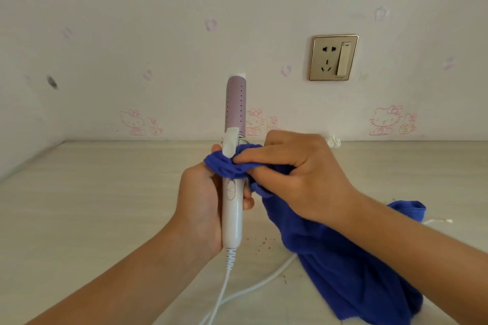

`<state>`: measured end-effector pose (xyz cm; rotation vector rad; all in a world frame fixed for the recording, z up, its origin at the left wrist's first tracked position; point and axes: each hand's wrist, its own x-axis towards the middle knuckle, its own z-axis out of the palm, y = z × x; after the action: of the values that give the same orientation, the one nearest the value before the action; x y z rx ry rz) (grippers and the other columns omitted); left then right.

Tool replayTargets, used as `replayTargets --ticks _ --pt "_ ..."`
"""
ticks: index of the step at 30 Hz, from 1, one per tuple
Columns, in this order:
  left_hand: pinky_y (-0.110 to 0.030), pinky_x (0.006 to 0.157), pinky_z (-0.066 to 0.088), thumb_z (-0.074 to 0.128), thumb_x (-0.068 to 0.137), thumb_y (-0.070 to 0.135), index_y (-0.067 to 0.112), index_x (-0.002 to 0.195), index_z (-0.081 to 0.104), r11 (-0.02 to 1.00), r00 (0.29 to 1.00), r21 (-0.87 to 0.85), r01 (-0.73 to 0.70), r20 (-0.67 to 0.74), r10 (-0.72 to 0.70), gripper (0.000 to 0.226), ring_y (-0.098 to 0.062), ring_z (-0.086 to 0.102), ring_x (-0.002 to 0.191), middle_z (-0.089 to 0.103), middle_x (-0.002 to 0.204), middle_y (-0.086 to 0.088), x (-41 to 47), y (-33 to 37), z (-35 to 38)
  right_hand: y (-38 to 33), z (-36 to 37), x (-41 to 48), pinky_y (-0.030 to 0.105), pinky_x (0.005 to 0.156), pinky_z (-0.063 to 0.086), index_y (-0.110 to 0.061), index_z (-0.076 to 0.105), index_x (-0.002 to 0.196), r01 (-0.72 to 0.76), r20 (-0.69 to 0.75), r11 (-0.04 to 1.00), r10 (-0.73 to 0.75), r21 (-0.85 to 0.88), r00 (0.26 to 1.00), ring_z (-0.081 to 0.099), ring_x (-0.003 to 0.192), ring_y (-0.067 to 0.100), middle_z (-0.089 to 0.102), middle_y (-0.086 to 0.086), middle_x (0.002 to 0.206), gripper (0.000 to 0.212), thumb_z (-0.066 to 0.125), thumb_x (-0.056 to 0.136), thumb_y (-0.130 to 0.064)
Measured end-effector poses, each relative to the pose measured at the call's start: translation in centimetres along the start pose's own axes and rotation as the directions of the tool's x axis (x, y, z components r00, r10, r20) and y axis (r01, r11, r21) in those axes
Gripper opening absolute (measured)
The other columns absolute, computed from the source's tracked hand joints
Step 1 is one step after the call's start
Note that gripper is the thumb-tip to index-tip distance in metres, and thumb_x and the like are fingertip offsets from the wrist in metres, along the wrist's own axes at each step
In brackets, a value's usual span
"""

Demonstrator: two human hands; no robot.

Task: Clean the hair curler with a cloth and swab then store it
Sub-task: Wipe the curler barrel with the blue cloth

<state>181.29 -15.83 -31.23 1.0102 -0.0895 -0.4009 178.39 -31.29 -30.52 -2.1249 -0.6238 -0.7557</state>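
Two hands: both work on the curler (235,103), held upright above the table (79,219).
Left hand (200,206): fingers wrapped round the white handle, gripping it.
Right hand (298,174): finger and thumb pinch a fold of cloth (343,272) against the curler, where handle meets barrel.
Curler: lilac barrel on top, white handle below, in front of the wall (158,34).
Cloth: blue; top end bunched round the curler, the rest hangs under the right forearm onto the table.
Cord (224,287): white, runs from the handle's base down across the table.
Specks (264,243): brown, on the table near the handle's base.
Socket (333,57): on the wall, up and right of the curler.
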Motion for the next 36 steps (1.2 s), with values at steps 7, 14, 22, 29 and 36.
replayTargets --ticks 7,14,22,29,36 --pt "-0.032 0.045 0.053 0.048 0.102 0.039 0.007 0.099 0.081 0.993 0.993 -0.04 0.107 0.054 -0.105 0.046 -0.022 0.06 0.052 0.062 0.067 -0.01 -0.2 0.7 -1.2 -0.7 1.3 -0.7 0.037 0.068 0.054 -0.021 0.083 0.104 0.057 0.242 0.996 -0.071 0.065 0.968 0.065 0.07 0.013 0.068 -0.006 0.076 0.025 0.075 0.086 -0.006" --pt "-0.026 0.041 0.044 0.041 0.106 0.026 0.009 0.078 0.08 0.998 0.999 -0.042 0.038 0.031 -0.037 0.051 -0.019 0.054 0.048 0.06 0.066 -0.01 -0.3 -0.5 -0.5 0.5 -0.3 -0.1 0.026 0.063 0.055 -0.019 0.083 0.101 -0.049 0.0 0.983 0.05 0.175 0.999 0.063 0.066 0.015 0.065 -0.005 0.072 0.036 0.067 0.083 0.007" --pt "-0.029 0.042 0.044 0.07 0.056 0.022 0.003 0.085 0.077 0.993 0.995 0.118 -0.025 0.101 0.013 0.035 -0.021 0.051 0.049 0.057 0.064 -0.015 -0.2 -0.4 -0.9 0.3 -0.3 0.3 0.029 0.064 0.052 -0.022 0.083 0.101 0.013 -0.056 0.998 -0.01 0.064 0.998 0.061 0.065 0.018 0.064 0.001 0.07 0.031 0.068 0.084 -0.002" --pt "-0.021 0.042 0.049 0.052 0.069 0.019 0.009 0.056 0.077 0.998 0.994 0.065 0.004 0.106 -0.011 0.03 -0.016 0.06 0.042 0.064 0.053 -0.008 -0.1 0.0 -1.1 -0.2 0.3 -0.6 0.038 0.068 0.062 -0.01 0.083 0.1 -0.108 0.206 0.934 0.038 0.341 0.978 0.072 0.071 0.02 0.071 0.003 0.081 0.029 0.069 0.084 0.01" --pt "-0.022 0.033 0.037 0.05 0.089 0.017 0.001 0.083 0.067 0.993 0.991 0.106 0.06 0.113 -0.072 0.024 -0.017 0.046 0.038 0.056 0.061 -0.012 0.1 0.3 -0.7 0.4 -1.1 0.7 0.032 0.064 0.052 -0.022 0.083 0.101 -0.028 -0.061 0.999 0.031 0.042 0.998 0.061 0.066 0.019 0.063 0.004 0.071 0.035 0.07 0.083 0.006"
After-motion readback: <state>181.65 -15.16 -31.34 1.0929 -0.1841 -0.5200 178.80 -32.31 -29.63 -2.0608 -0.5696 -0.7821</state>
